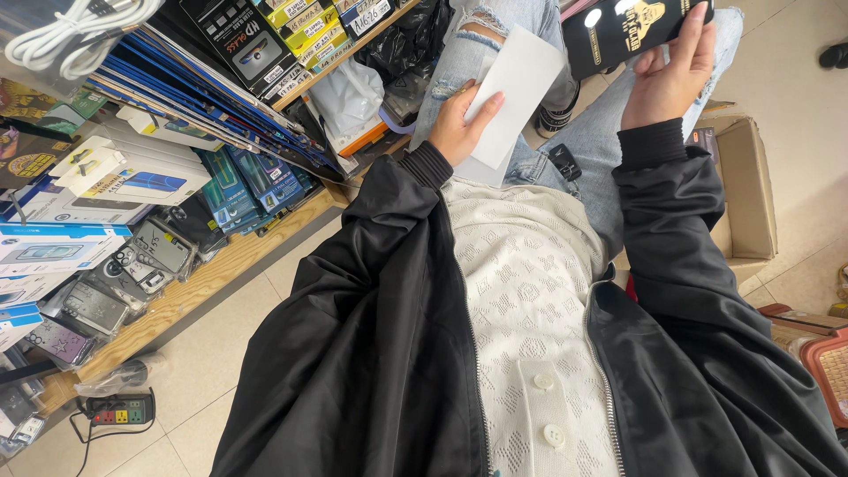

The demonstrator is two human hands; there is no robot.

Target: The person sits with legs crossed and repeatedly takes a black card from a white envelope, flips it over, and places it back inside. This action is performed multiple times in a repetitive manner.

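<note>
My left hand [459,124] holds a flat white rectangular sleeve [517,93] over my lap, thumb across its lower edge. My right hand [670,78] grips a flat black box with gold print [618,31], raised at the upper right. The two hands are apart, and the two items do not touch. I am seated in torn light blue jeans [459,62], a black jacket and a white knit shirt. A small black key fob [564,161] rests on my lap between the hands.
A wooden shelf [212,274] on the left carries several phone cases and boxed accessories. An open cardboard box [746,185] stands at my right. A power strip [119,411] lies on the tiled floor at lower left. Black plastic bags [411,40] sit beyond my knees.
</note>
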